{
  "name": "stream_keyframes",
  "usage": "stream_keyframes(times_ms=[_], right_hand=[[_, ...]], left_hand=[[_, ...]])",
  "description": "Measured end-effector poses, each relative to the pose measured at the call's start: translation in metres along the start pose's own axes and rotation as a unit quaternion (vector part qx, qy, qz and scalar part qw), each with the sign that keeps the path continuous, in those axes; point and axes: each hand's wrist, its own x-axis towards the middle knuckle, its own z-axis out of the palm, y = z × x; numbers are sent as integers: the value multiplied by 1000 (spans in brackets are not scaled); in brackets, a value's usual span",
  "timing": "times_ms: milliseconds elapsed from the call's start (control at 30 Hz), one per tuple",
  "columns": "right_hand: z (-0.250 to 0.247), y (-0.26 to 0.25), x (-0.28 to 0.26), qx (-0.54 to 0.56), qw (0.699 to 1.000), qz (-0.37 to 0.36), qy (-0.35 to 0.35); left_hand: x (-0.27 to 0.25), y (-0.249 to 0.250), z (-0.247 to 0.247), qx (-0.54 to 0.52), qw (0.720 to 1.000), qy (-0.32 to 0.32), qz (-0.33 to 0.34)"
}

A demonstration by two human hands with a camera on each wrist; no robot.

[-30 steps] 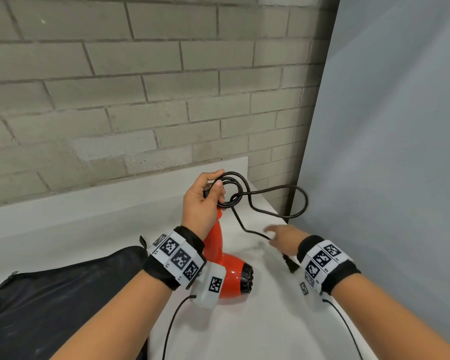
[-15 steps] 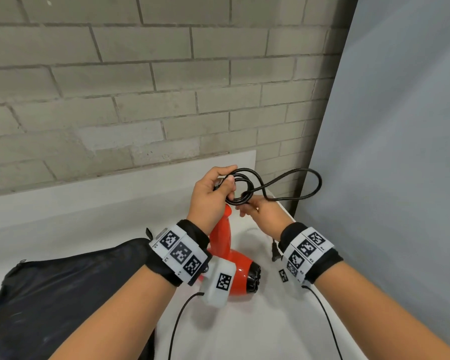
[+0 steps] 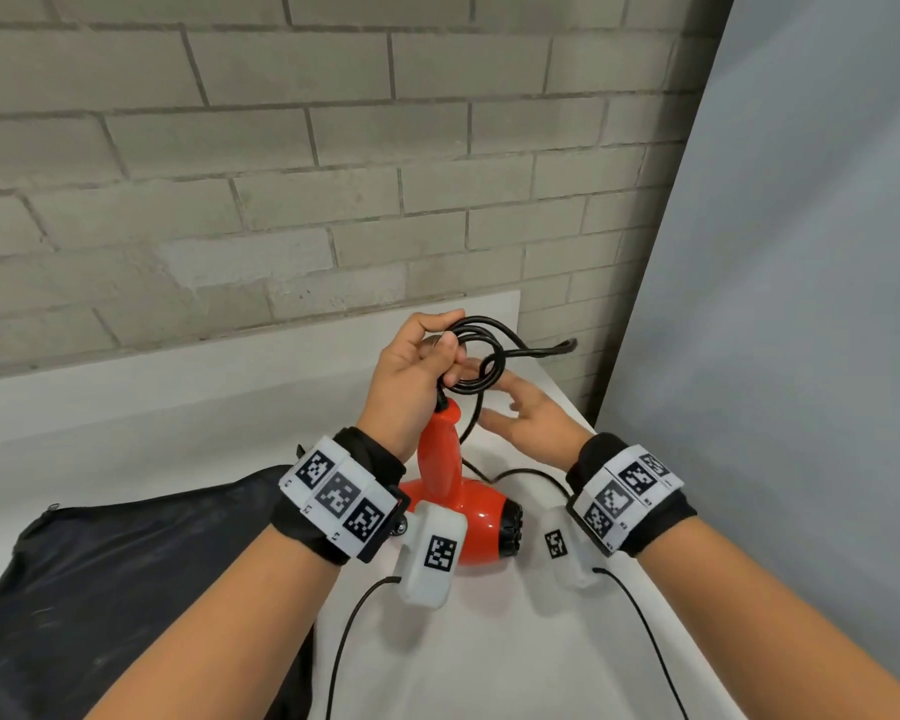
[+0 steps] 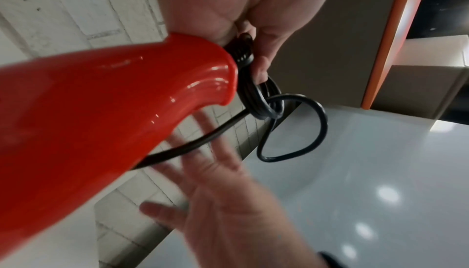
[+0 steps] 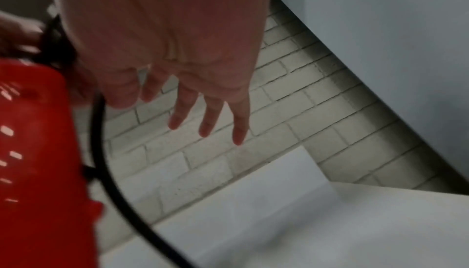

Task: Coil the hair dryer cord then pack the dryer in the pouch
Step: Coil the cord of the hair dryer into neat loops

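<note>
A red hair dryer (image 3: 468,511) stands nozzle-down on the white table (image 3: 489,641), with its handle pointing up. My left hand (image 3: 419,366) grips the coiled black cord (image 3: 481,358) at the top of the handle. One narrow loop of the cord sticks out to the right and another strand trails down to the table. My right hand (image 3: 523,410) hovers just right of the handle with its fingers spread, holding nothing. In the left wrist view the cord coils (image 4: 264,101) sit under my left fingers (image 4: 261,69), beside the dryer handle (image 4: 101,111). The black pouch (image 3: 126,563) lies at the left.
A grey brick wall (image 3: 333,174) runs behind the table, and a grey panel (image 3: 801,304) closes the right side. The table's far right corner lies just beyond my hands. Thin sensor cables (image 3: 645,641) run from both wristbands across the table.
My right hand has let go of the cord, drawn back from the coil and spread its fingers. The loop sticking out to the right has become narrower. My left hand keeps its grip.
</note>
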Motion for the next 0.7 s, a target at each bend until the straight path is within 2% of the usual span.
stream_keyframes(times_ms=[100, 200, 267, 367, 467, 600, 700], right_hand=[[1, -14, -1, 80, 994, -71, 15], [1, -21, -5, 194, 977, -92, -5], [2, -23, -7, 201, 975, -99, 6], [2, -18, -3, 96, 993, -48, 52], [0, 6, 8, 18, 996, 70, 52], [-7, 35, 20, -171, 962, 213, -7], [-9, 34, 23, -233, 947, 221, -30]], left_hand=[[0, 0, 1, 6, 1000, 1, 0], [-1, 1, 3, -8, 1000, 6, -12], [-2, 2, 3, -17, 1000, 1, -15], [-3, 3, 1, -6, 1000, -25, -18], [-6, 4, -3, -2, 998, -55, -28], [-6, 6, -11, 3, 998, -52, -37], [-6, 6, -9, 13, 998, -49, -32]])
